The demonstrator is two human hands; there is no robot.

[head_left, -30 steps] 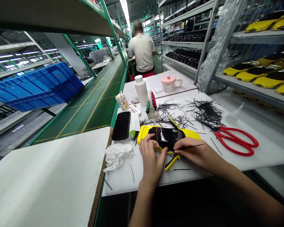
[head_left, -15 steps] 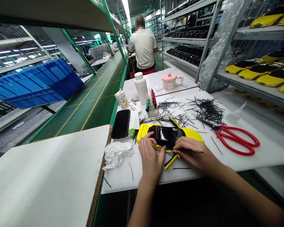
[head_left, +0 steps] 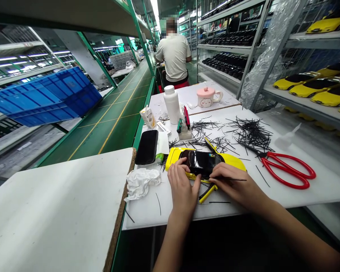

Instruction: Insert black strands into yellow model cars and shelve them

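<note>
A yellow model car (head_left: pixel 172 154) with a black roof lies on the white work surface, its doors swung out on both sides. My left hand (head_left: pixel 183 185) is closed on the car's near side, with fingers over the windscreen area and the thumb against the side by the door opening. In a pinch, my right hand (head_left: pixel 234 185) holds a thin black strip (head_left: pixel 239 179) at the near door opening; its front end is hidden by the fingers. Below the hands the near yellow door (head_left: pixel 206 195) sticks out towards me.
Red-handled scissors (head_left: pixel 290 170) lie at right, near a pile of black strips (head_left: pixel 253 132). A phone (head_left: pixel 146 147), crumpled tissue (head_left: pixel 141 183), white bottle (head_left: pixel 172 105), pen holder (head_left: pixel 185 133) and pink-lidded mug (head_left: pixel 206 98) stand around. A green conveyor (head_left: pixel 110 124) runs at left; a person sits ahead.
The whole view has shifted slightly. Both hands stay on the car in nearly the same pose, and the black strip in my right hand lies at a slightly flatter angle.
</note>
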